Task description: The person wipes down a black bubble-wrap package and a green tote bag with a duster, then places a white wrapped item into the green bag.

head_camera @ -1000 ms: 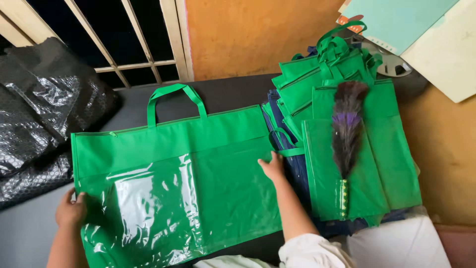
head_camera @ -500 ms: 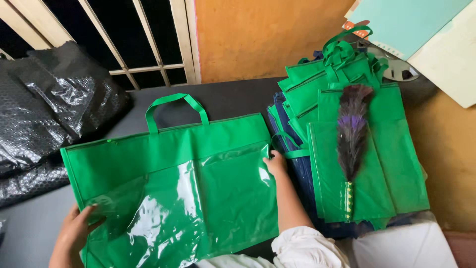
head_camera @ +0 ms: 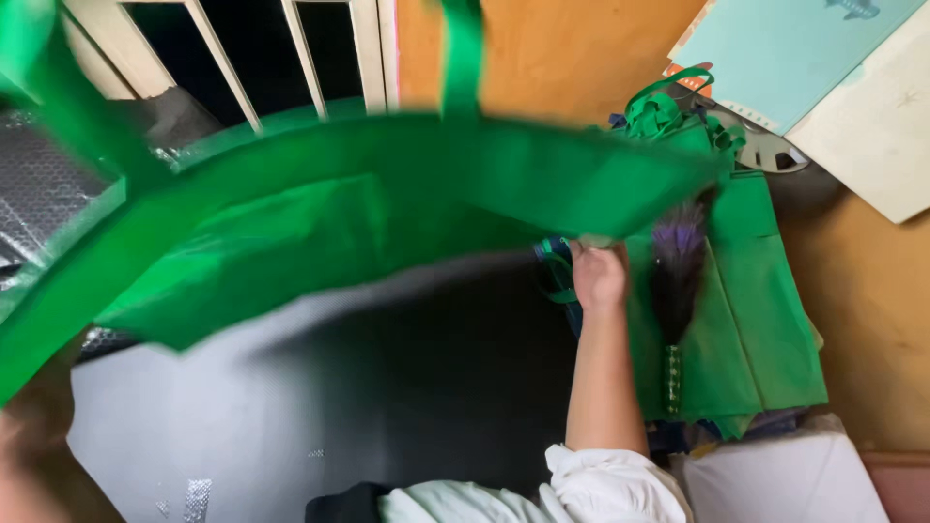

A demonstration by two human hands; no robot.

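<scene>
Green bag [head_camera: 387,194], flat a moment ago, now swings up blurred; right hand [head_camera: 599,276] grips its edge, left hand's grip unclear.

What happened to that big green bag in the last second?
The green bag left the dark table, swung up towards the camera, blurred. The right hand grips its edge; the left hand is barely visible. The stack of green bags and feather duster stayed put.

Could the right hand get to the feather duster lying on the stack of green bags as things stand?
Probably yes. The right hand is just beside the feather duster, which lies uncovered on the stack of green bags; but that hand seems busy gripping the lifted green bag.
</scene>
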